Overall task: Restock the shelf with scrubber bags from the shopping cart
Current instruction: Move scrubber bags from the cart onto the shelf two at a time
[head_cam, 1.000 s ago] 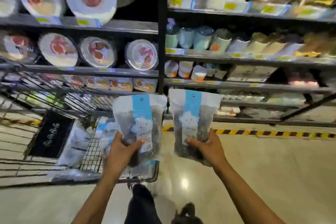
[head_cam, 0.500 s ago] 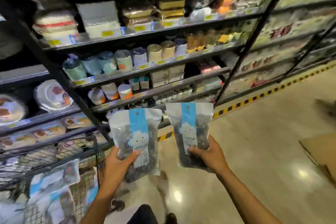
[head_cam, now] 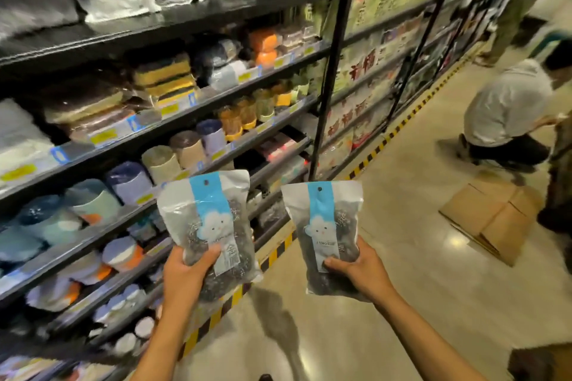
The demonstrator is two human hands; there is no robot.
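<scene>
In a shop aisle, beside stocked shelves [head_cam: 154, 31], a person held two scrubber bags upright over the floor, clear of any shelf. The left hand [head_cam: 185, 272] gripped the left bag [head_cam: 207, 219] by its lower half, thumb across the front; the right hand [head_cam: 362, 269] gripped the right bag [head_cam: 325, 226] likewise. Both bags stood long axis vertical, hang-holes uppermost. The shelves lay to the left, so the left hand was nearer and looked likelier to place first. The cart was out of view.
</scene>
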